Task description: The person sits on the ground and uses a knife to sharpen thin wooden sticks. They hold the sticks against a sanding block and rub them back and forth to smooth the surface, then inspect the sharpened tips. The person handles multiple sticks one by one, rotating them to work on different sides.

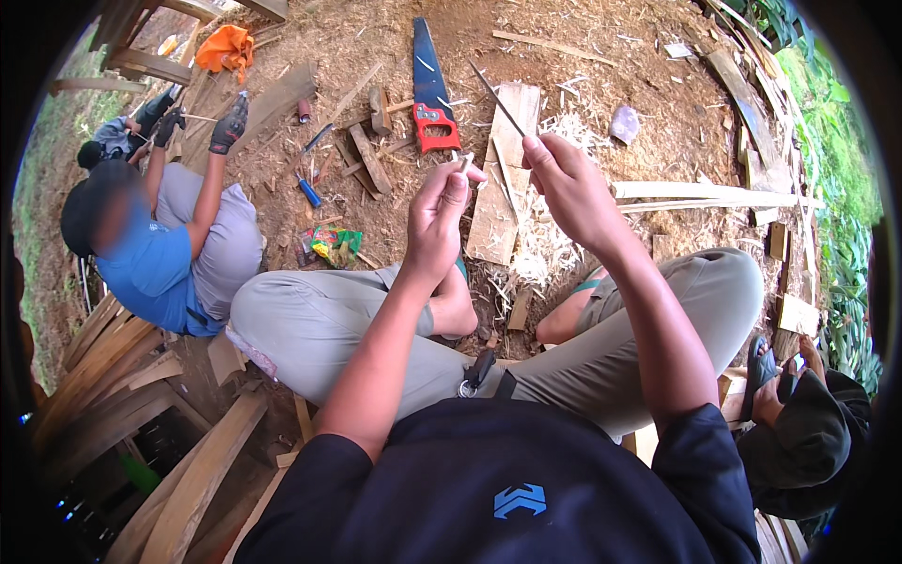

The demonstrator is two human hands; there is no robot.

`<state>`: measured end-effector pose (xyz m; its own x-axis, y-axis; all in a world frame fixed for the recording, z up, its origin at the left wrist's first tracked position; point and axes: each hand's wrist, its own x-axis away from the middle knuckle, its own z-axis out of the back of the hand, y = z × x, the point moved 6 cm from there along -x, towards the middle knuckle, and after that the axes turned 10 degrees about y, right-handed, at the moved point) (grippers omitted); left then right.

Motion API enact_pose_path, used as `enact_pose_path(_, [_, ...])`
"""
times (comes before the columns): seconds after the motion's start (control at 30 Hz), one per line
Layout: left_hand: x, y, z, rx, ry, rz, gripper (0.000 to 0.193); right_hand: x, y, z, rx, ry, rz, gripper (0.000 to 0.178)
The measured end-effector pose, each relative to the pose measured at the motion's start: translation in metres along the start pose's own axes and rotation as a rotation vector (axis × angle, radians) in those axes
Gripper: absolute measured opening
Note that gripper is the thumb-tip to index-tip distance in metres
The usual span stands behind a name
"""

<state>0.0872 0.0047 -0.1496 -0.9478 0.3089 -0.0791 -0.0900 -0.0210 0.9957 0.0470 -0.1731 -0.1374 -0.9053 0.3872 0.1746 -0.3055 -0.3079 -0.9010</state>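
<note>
My left hand (438,218) is closed, with a small pale wood stick (466,163) pinched between thumb and fingers, its tip poking up. My right hand (569,184), a short way to the right, is wrapped round a thin, dark, blade-like tool (496,96). It points up and to the left, away from the left hand's stick; its grip end is hidden in my fist. Beyond and below the hands lies a flat wooden board (492,226) on the ground. A handsaw (432,80) with a red handle rests just past my left hand.
Wood shavings (564,141) cover the ground ahead. Wood offcuts (371,160), a blue-handled tool (309,193), a stone (624,125) and long pale strips (714,195) lie around. A person in blue (155,254) works at left; another person's sandalled foot (766,385) is at right.
</note>
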Motion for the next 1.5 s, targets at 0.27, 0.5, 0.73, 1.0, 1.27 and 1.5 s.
enact_pose_path(0.27, [-0.007,-0.057,0.016,-0.245,0.069,0.116,0.025,-0.007,0.028,-0.016,0.420,-0.084,0.068,0.047])
enact_pose_path(0.5, [0.030,-0.220,0.043,-0.848,-0.095,0.499,0.037,-0.005,0.187,-0.095,0.608,-0.557,-0.061,0.048])
enact_pose_path(0.73, [0.036,-0.225,0.039,-1.025,-0.252,0.616,0.038,-0.001,0.201,-0.121,0.567,-0.639,-0.139,0.046])
enact_pose_path(1.0, [0.024,-0.259,0.038,-0.902,-0.270,0.583,0.046,-0.009,0.189,-0.112,0.771,-0.348,0.021,0.031])
enact_pose_path(1.27, [0.040,-0.279,0.050,-0.929,-0.342,0.628,0.050,0.002,0.197,-0.111,0.785,-0.349,0.070,0.044])
enact_pose_path(1.5, [0.040,-0.282,0.052,-0.899,-0.373,0.577,0.049,0.007,0.178,-0.110,0.816,-0.441,-0.098,0.022])
